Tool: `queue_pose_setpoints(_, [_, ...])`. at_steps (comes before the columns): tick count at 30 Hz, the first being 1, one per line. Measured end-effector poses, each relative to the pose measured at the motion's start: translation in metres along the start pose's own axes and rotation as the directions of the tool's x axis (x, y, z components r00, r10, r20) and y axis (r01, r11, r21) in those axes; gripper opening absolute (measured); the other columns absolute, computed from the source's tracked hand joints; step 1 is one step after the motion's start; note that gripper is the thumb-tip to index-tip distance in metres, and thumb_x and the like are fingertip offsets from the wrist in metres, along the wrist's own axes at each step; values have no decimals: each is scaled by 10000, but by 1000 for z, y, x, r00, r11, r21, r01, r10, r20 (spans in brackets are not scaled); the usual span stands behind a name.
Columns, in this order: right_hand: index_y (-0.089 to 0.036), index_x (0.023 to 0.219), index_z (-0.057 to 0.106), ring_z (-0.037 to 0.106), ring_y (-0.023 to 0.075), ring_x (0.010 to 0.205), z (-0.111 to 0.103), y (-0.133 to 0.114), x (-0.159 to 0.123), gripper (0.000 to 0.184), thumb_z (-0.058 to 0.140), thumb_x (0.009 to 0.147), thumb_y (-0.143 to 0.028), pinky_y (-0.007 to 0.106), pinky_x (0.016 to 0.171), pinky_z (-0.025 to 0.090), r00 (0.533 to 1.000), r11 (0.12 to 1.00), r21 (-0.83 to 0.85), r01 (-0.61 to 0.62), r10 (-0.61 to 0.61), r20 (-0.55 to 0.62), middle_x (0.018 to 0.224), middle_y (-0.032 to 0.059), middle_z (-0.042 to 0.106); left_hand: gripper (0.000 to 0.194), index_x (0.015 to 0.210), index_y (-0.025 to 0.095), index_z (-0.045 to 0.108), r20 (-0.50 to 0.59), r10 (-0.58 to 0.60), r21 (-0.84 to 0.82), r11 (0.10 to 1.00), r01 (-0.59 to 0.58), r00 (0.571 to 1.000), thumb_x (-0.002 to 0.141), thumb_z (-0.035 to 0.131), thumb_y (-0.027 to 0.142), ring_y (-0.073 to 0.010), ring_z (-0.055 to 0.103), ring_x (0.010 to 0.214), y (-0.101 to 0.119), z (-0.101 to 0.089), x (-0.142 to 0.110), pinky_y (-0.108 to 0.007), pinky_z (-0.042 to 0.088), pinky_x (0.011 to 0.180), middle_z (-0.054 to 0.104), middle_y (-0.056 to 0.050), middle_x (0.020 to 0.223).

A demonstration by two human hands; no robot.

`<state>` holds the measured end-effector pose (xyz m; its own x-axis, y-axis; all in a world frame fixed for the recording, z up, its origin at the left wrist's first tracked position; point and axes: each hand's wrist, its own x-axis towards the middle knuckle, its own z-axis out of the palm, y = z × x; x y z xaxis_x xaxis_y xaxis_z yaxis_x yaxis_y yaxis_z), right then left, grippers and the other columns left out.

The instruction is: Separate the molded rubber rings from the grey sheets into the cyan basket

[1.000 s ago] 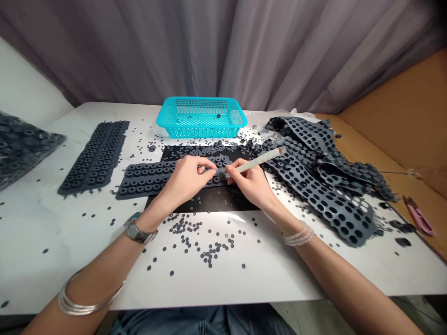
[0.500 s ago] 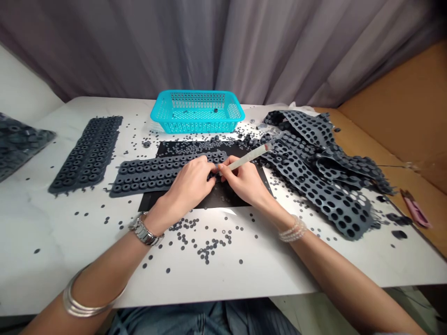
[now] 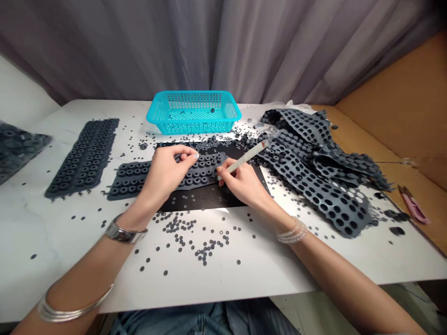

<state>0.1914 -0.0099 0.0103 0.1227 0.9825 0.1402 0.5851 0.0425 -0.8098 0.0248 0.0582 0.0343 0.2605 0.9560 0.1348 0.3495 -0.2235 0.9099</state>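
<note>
Back toward my own side goes my left hand [image 3: 165, 170], off the right end of the dark studded strip [image 3: 134, 170] where both hands met a moment ago, while my right hand [image 3: 242, 179] stays put there. Left thumb and forefinger are closed up close together above the strip's middle; whether anything sits between them, I can't tell. My right hand is gripping a pale stick [image 3: 244, 157] like a pen, its lower tip down at the strip's end. And the strip? Lying crosswise in front of me, its right part on the black mat [image 3: 206, 200], its left part on the white table [image 3: 115, 288], ring-shaped studs upward. Looks light and rubbery to me, bendy rather than fragile, so it probably flexes or skids if pushed; I'd say the flat edge beside the studs is the place to pin it. Small dark discs [image 3: 206, 253] are scattered nearer me, the blue basket [image 3: 193, 121] stands beyond the mat, and holey sheets [image 3: 314, 177] slump off to the right.
</note>
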Motion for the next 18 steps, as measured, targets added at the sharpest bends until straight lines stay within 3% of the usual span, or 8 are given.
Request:
queue_pose_setpoints(2, [-199,679,556,520,126,561,0,3,-1,277,489,905,-345,250,573,350,1000,997,75,-13,14,-13,617,-11,637,37,766,150,729,72,-180,-268,944,193,981,744,724,179,-113,484,689,-2,-5,3,-212,356,570,624,-37,797])
queue_pose_setpoints(4, [-201,694,549,536,132,584,-1,6,-2,300,475,916,-389,249,575,361,999,992,126,-21,26,-40,632,-7,637,34,757,119,720,207,-280,-511,786,348,937,732,720,96,-84,482,667,-6,-7,6,-176,348,513,616,-51,818])
queue_pose_setpoints(6, [-203,714,542,538,134,592,-3,8,-3,303,473,921,-414,249,578,362,996,991,130,-13,23,-81,629,-11,620,75,760,85,711,322,-302,-655,613,442,897,742,679,20,-69,490,648,-7,-6,8,-154,353,478,605,-63,807])
queue_pose_setpoints(8, [-204,720,538,519,128,581,-6,8,-3,301,478,923,-418,248,571,350,992,995,98,7,5,-123,621,-18,596,103,798,59,709,397,-310,-713,489,503,864,774,633,-7,-76,524,668,-6,-5,8,-143,397,488,607,-79,811])
queue_pose_setpoints(11, [-201,692,529,463,114,539,-8,7,-4,314,480,926,-405,246,540,316,988,998,45,32,-25,-154,586,-30,539,156,892,41,702,446,-347,-741,374,558,825,828,569,-9,-96,571,723,-2,-4,7,-143,474,550,618,-96,831])
queue_pose_setpoints(18, [-200,684,523,459,117,544,-6,6,-5,313,483,928,-392,248,539,312,987,999,5,38,-37,-154,588,-27,536,125,829,59,656,491,-397,-763,235,603,776,872,543,29,-117,630,787,-4,-1,7,-162,551,649,636,-113,868])
